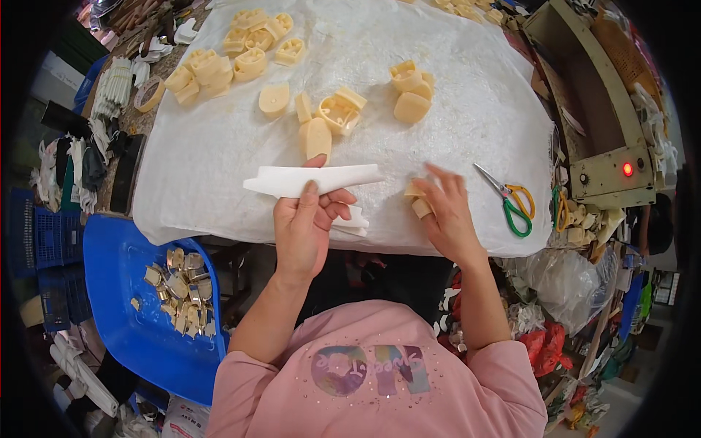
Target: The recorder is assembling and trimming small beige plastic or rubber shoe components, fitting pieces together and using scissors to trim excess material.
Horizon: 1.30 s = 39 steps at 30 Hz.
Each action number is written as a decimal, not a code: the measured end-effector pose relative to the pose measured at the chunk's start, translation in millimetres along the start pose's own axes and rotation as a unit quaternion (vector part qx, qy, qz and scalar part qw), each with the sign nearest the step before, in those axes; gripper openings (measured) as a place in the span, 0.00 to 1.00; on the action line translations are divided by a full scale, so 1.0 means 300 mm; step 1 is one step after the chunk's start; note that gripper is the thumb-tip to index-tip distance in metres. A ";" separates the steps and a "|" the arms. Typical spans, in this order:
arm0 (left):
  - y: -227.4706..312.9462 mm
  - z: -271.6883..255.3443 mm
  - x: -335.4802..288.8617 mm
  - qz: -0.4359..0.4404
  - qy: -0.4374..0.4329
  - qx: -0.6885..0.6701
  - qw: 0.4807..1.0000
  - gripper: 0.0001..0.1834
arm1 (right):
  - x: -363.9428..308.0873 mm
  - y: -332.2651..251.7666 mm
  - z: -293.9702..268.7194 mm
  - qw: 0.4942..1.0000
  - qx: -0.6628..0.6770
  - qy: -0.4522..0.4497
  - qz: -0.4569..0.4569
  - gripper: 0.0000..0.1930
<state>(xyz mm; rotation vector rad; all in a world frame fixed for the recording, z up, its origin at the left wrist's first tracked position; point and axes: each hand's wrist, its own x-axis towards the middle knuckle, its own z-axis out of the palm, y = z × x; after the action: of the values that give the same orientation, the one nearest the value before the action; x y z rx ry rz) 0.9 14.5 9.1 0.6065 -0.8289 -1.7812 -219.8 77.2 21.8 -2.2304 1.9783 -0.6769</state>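
Note:
My left hand grips a folded white sheet that sticks out to both sides above the thumb, and more white sheets lie under the fingers. My right hand is blurred and rests on a small cream plastic piece at the near edge of the white cloth-covered table. A cream oval part lies just beyond the left hand. Further off lie a hollow cream part and a small pile of them.
Scissors with green and yellow handles lie right of my right hand. A blue bin with metal pieces stands at the lower left. A beige machine with a red light is at right. More cream parts fill the far left.

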 end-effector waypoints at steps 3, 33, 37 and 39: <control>0.010 0.059 -0.036 -0.033 0.031 -0.029 0.999 0.22 | -0.044 0.006 0.015 0.996 0.028 0.014 0.080 0.27; 0.006 0.169 -0.158 -0.054 -0.068 -0.056 0.995 0.23 | -0.037 -0.220 0.026 0.891 0.321 0.279 -0.161 0.25; 0.007 0.174 -0.157 -0.058 -0.066 -0.056 0.995 0.23 | -0.034 -0.215 0.027 0.891 0.316 0.283 -0.163 0.24; 0.009 0.179 -0.157 -0.061 -0.063 -0.045 0.995 0.23 | -0.034 -0.214 0.024 0.892 0.314 0.283 -0.161 0.24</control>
<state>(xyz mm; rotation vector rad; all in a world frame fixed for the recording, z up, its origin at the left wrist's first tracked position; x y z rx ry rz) -20.7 71.5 46.0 0.4990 -0.8072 -1.9724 -158.5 95.8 34.8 -2.0683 1.2236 -1.8693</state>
